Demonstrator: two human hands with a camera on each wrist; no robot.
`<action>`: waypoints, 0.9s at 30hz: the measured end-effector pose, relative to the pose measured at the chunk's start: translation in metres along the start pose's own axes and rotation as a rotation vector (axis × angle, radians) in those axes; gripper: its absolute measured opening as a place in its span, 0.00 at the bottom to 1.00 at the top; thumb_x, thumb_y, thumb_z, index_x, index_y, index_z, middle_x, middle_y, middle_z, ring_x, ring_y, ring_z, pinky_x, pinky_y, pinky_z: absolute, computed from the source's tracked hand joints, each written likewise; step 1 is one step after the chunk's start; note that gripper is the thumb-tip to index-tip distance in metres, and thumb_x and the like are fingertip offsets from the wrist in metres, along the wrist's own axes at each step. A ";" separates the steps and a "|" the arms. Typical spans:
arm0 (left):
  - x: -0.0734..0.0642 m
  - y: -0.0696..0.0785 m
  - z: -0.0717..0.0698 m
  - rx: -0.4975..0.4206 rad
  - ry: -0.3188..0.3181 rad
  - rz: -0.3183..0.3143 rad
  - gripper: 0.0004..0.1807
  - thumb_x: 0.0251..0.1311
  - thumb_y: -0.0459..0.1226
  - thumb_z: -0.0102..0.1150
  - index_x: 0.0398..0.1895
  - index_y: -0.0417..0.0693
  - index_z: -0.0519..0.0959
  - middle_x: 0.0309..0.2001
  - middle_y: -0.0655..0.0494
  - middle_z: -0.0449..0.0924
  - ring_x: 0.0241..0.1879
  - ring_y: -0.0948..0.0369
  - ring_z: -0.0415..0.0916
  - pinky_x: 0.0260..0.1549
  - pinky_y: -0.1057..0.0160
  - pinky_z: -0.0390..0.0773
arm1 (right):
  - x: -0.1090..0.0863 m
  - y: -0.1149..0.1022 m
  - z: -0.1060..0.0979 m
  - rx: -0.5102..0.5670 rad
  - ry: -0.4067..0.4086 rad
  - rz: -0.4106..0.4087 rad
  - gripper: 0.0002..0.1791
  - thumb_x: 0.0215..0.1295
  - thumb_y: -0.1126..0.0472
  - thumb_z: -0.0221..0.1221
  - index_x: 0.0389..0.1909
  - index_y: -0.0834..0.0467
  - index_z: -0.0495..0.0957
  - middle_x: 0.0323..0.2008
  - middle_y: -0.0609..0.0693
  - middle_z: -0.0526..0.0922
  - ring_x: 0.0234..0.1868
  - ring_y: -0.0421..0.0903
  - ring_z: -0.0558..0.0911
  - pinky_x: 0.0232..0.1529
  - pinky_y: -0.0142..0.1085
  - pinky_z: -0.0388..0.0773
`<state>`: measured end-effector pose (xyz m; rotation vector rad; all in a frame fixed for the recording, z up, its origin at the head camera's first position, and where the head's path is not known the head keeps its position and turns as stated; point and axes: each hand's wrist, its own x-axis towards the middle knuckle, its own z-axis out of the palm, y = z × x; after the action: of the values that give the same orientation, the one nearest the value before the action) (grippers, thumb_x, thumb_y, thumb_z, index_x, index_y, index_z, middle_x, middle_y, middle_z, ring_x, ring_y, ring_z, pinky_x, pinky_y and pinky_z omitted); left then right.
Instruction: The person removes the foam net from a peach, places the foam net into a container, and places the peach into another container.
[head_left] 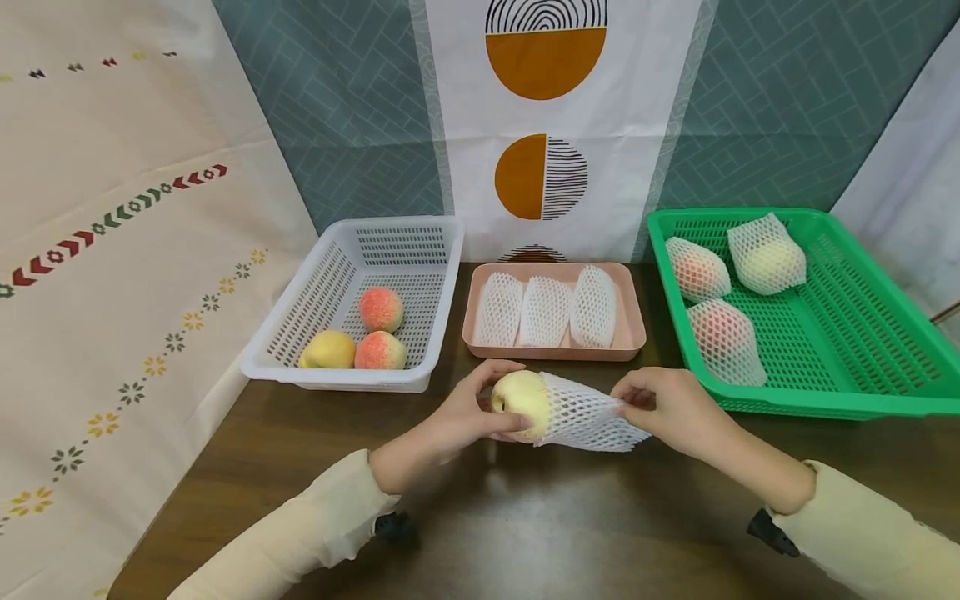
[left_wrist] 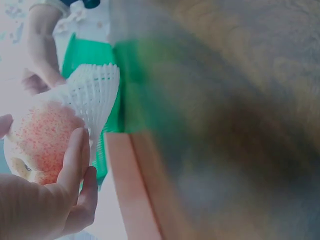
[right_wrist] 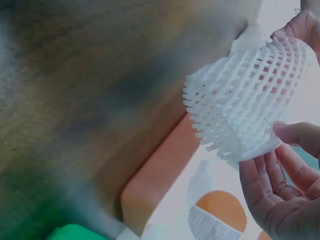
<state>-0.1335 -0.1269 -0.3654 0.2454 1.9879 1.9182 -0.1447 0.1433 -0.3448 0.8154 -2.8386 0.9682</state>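
Observation:
Over the dark table my left hand (head_left: pixel 459 419) grips a peach (head_left: pixel 519 398), fingers behind it and thumb in front. Its top looks pale yellow from the head; the left wrist view shows a red-speckled side of the peach (left_wrist: pixel 47 135) and the stem hollow. A white foam net sleeve (head_left: pixel 585 417) covers the peach's right part, and the sleeve's loose end sticks out to the right. There my right hand (head_left: pixel 681 410) pinches the netting between thumb and fingers. In the right wrist view the free end of the net (right_wrist: pixel 215 110) hangs slightly spread.
A white basket (head_left: pixel 341 377) at back left holds two reddish peaches (head_left: pixel 381 309) and a yellow fruit (head_left: pixel 328 350). Three foam nets (head_left: pixel 546 312) lie in a pink tray (head_left: pixel 555 353) behind my hands. The green basket (head_left: pixel 847 403) at right contains three netted fruits (head_left: pixel 767 257).

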 end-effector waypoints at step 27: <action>-0.017 0.062 -0.060 -0.051 0.194 0.130 0.36 0.55 0.26 0.53 0.68 0.43 0.54 0.62 0.41 0.56 0.54 0.51 0.64 0.41 0.65 0.81 | 0.044 -0.007 -0.004 0.148 0.109 0.090 0.08 0.56 0.65 0.65 0.37 0.65 0.83 0.30 0.55 0.85 0.29 0.45 0.81 0.27 0.29 0.77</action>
<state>-0.1487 -0.1850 -0.3014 0.1853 2.0868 2.1446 -0.1793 0.1205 -0.3288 0.6285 -2.7576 1.2080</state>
